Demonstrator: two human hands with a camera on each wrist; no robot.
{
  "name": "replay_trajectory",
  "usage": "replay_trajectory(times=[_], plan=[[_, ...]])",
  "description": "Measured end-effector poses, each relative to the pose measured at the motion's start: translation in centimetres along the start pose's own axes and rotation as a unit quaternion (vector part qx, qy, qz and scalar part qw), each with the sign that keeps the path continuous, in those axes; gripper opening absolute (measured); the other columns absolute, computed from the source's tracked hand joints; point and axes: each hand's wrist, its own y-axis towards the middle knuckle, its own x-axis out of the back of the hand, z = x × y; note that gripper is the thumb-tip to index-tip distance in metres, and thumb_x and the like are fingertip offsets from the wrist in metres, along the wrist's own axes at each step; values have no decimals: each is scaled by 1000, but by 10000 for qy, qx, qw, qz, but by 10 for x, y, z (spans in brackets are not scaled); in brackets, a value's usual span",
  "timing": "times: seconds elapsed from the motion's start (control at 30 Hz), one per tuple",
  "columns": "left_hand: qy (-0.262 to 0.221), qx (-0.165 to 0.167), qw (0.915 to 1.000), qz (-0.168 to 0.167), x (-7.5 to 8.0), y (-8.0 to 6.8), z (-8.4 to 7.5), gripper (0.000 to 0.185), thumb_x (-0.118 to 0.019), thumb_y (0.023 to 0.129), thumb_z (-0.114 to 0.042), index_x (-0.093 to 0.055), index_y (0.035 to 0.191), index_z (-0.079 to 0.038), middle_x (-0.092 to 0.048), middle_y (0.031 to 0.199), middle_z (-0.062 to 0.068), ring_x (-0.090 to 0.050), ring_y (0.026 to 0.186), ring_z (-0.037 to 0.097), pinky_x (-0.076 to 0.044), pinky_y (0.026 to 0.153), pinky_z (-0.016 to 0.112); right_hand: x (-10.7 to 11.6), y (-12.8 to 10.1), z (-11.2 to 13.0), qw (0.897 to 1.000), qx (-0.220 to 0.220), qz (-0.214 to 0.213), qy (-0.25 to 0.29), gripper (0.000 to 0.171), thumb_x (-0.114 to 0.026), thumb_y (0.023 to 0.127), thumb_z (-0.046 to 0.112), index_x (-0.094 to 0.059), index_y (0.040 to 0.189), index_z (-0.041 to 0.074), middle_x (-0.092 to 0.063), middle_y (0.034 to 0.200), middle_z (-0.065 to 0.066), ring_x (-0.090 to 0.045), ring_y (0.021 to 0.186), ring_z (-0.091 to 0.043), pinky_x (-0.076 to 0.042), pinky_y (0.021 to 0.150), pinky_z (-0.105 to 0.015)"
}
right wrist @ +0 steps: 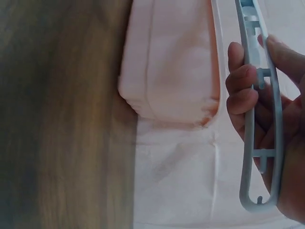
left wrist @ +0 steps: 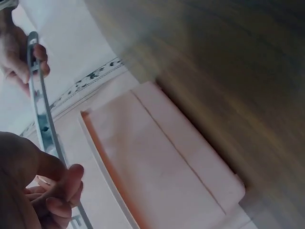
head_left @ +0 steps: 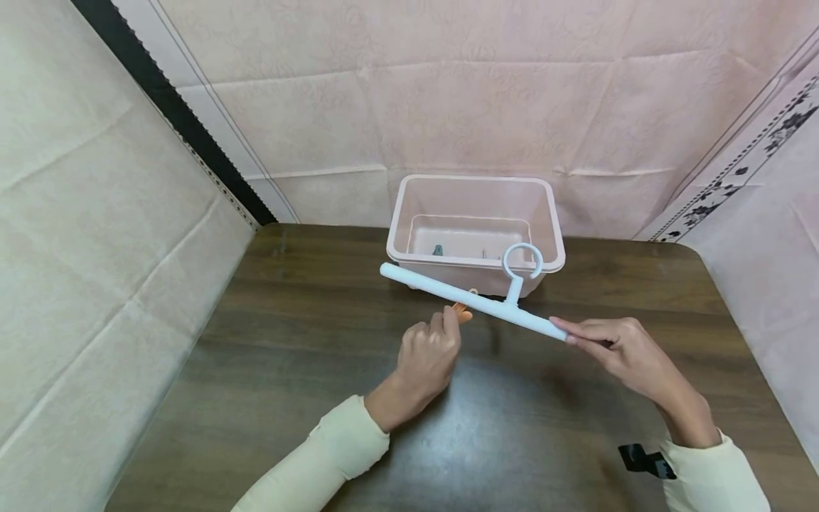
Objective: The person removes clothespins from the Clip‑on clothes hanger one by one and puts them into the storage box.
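A light-blue plastic clothes hanger (head_left: 448, 291) is held up in front of the bin, tilted with its right end lower and its hook upward. My right hand (head_left: 623, 352) pinches that right end between thumb and fingers; the right wrist view shows the hanger's hollow frame (right wrist: 279, 124) with small inner pegs. My left hand (head_left: 427, 355) pinches an orange clothespin (head_left: 463, 313) at the hanger's lower edge, left of the hook. Whether the clothespin grips the hanger is hidden. In the left wrist view, the left fingers (left wrist: 62, 195) cover most of it.
A pale pink plastic bin (head_left: 473, 180) stands at the back of the brown wooden table (head_left: 288, 355), just behind the hanger. Inside lies a dark teal clip (head_left: 438, 250) with other small items too small to name. Cloth-covered walls (head_left: 473, 107) rise behind and beside the table.
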Motion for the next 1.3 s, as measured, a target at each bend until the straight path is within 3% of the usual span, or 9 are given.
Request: replay_trajectory(times=[0.2, 0.43, 0.57, 0.73, 1.03, 1.3], plan=[[-373, 233, 9989, 166, 5, -1, 2, 28, -37, 104, -4, -53, 81, -3, -43, 55, 0, -39, 37, 10, -33, 35, 25, 1, 2, 2, 9999, -6, -89, -89, 51, -76, 78, -16, -75, 121, 12, -75, 102, -1, -62, 76, -5, -42, 57, -19], [-782, 571, 9941, 485, 7, -3, 3, 10, -61, 89, -4, -52, 84, -3, -42, 53, -1, -43, 36, 13, -34, 34, 26, 0, 2, 2, 9998, 14, -137, -119, 50, -77, 78, -14, -76, 119, 13, -75, 99, 0, -57, 70, -6, -41, 54, -19], [-1203, 936, 9857, 713, 9, -5, 3, 21, -72, 83, -7, -52, 86, -2, -42, 52, -1, -48, 37, 16, -36, 34, 29, -1, 1, 0, 9998, -7, -169, -145, 49, -77, 78, -14, -76, 118, 13, -75, 101, 0, -60, 73, -6, -42, 57, -19], [-1696, 1274, 9723, 980, 13, -7, 3, 25, -73, 85, -9, -49, 86, -2, -42, 50, -2, -51, 39, 17, -38, 35, 31, -1, 0, -3, 9993, 44, -303, -226, 49, -78, 75, -16, -77, 117, 10, -75, 100, 0, -61, 75, -5, -43, 60, -18], [-1613, 1282, 9729, 1047, 13, -12, 4, 22, -72, 85, -9, -50, 87, -3, -46, 53, -1, -52, 40, 18, -40, 35, 32, 2, 0, -5, 9988, 95, -393, -261, 50, -77, 75, -18, -77, 117, 10, -74, 96, 3, -56, 70, -6, -41, 59, -18], [-1603, 1189, 9765, 807, 16, -9, 6, 21, -70, 82, -6, -49, 81, -5, -39, 56, -3, -44, 40, 13, -35, 35, 28, 2, -1, -5, 9990, 81, -385, -224, 50, -77, 75, -18, -77, 117, 10, -74, 95, 1, -55, 70, -7, -40, 58, -18]])
